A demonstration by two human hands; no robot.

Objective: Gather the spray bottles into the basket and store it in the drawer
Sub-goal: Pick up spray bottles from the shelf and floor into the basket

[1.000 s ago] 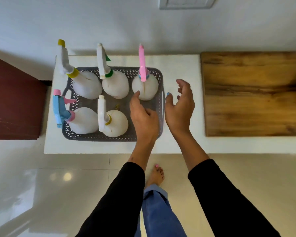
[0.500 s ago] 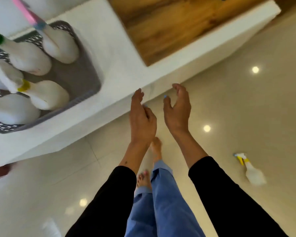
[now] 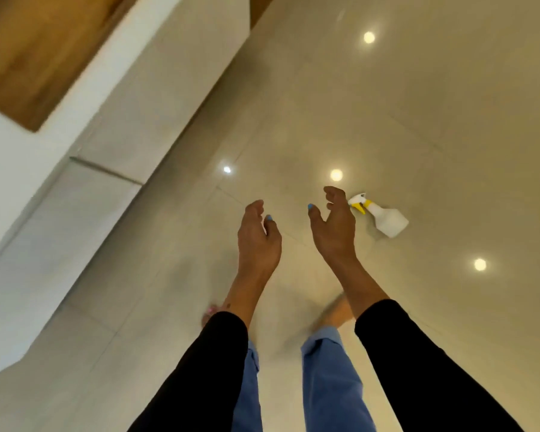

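Neither grip holds anything: the left hand [image 3: 258, 236] and the right hand [image 3: 334, 227] both hang out in front of the body over the floor [image 3: 434, 120], fingers loosely curled and apart, thumbs standing clear of the other fingers, palms turned toward each other with a gap between them. Black sleeves cover both forearms down to just short of the wrists, and blue trouser legs [image 3: 331, 381] show below, between the arms, with blurred bare feet under them. 1 spray bottle [image 3: 384, 218] lies on its side on the glossy beige floor, just beside the right hand in the picture and partly behind its fingers; its white body points down and right, its white and yellow trigger head toward the hand. Whether the fingers touch it cannot be told, though the hand appears to be above it. At upper left runs the white table [image 3: 113, 98], tilted across the view, with a wooden board [image 3: 28, 57] on its top. Several round light spots glare off the floor tiles.
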